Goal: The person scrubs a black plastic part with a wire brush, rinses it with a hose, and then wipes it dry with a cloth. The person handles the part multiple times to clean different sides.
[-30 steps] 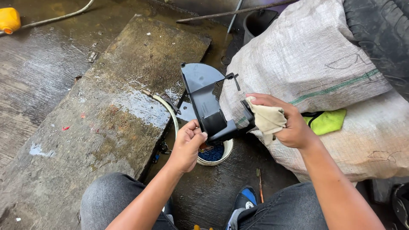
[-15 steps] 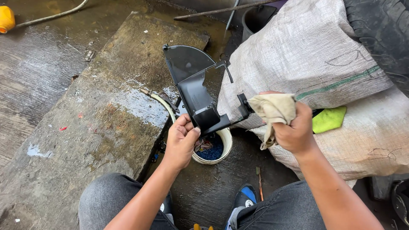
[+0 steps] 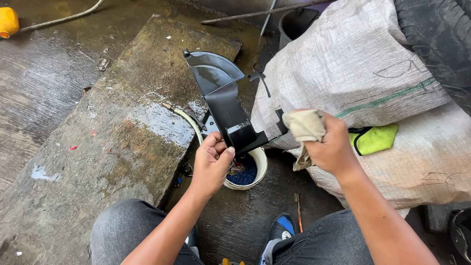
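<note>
We saw a black guard (image 3: 223,105) of glossy, smooth plastic or painted metal, wet on its curved face. The rag (image 3: 305,126) was beige cloth, soft and matt. The concrete slab (image 3: 113,132) looked rough and stained, shining where wet. The sacks (image 3: 353,73) were coarse woven plastic, and the tub (image 3: 260,164) smooth white plastic.
</note>
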